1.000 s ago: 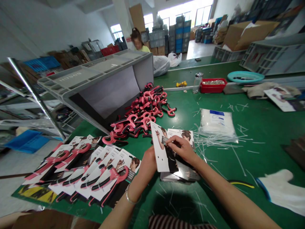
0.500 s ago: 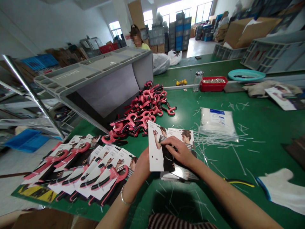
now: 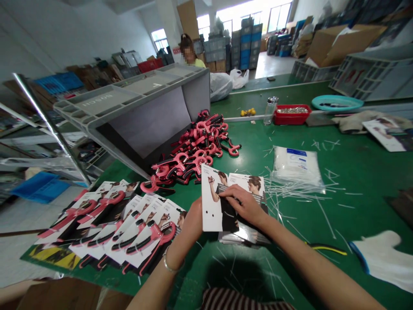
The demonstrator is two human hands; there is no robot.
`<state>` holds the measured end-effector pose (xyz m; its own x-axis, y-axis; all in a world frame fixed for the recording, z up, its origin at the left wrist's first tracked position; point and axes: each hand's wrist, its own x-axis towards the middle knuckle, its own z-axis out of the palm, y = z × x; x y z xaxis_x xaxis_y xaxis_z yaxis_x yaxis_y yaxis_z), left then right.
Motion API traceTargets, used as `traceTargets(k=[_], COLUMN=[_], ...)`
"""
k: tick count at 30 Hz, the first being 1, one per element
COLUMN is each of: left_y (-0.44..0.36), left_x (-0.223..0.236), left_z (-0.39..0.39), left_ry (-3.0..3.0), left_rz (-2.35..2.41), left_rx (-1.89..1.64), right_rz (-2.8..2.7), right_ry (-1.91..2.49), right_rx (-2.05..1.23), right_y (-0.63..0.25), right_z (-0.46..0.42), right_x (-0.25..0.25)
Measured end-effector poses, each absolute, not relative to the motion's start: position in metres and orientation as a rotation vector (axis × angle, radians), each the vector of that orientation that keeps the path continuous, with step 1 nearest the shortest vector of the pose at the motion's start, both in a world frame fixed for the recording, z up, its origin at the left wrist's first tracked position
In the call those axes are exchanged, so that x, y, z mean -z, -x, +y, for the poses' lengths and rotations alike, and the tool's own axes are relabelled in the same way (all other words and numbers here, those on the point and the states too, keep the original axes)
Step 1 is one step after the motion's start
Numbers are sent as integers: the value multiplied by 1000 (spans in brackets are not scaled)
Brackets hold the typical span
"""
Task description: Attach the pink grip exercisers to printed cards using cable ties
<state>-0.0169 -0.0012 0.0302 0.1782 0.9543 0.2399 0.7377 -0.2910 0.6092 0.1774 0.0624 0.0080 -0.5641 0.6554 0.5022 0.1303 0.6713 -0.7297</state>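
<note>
My left hand (image 3: pixel 194 215) holds a printed backing card (image 3: pixel 211 193) upright from behind, its fingers mostly hidden by the card. Two small holes show low on the card's white part. My right hand (image 3: pixel 245 204) has its fingers drawn together, tips against the card's face; whatever they pinch, if anything, is too small to see. Under the right hand lies a stack of similar cards (image 3: pixel 256 183). Left of my left arm, several pink-and-black hand grips (image 3: pixel 156 234) lie fastened on cards in overlapping rows. A heap of loose hand grips (image 3: pixel 200 142) spills out beyond the card.
A grey crate (image 3: pixel 129 92) lies on its side at the back left. White cable ties (image 3: pixel 285 187) are scattered near a plastic bag (image 3: pixel 297 165). Yellow-handled pliers (image 3: pixel 329 248) and a white glove (image 3: pixel 385 254) lie right. A red tray (image 3: pixel 292 117) stands behind; a person (image 3: pixel 190 54) is beyond the crate.
The whole view has shifted slightly to the right. Both hands keep nearly the same pose on the card.
</note>
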Motion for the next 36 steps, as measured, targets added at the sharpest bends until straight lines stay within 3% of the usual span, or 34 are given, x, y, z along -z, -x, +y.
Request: traceTargets(k=[28, 36], left_y=[12, -14], left_x=[-44, -62], left_z=[-5, -1], left_ry=[-2076, -2094], left_rz=[1508, 1723], left_rx=[-847, -718], right_rz=[-1989, -1920], right_ry=[653, 776], right_rx=[-822, -865], right_y=[-176, -190], right_z=[53, 46], right_x=[-16, -20])
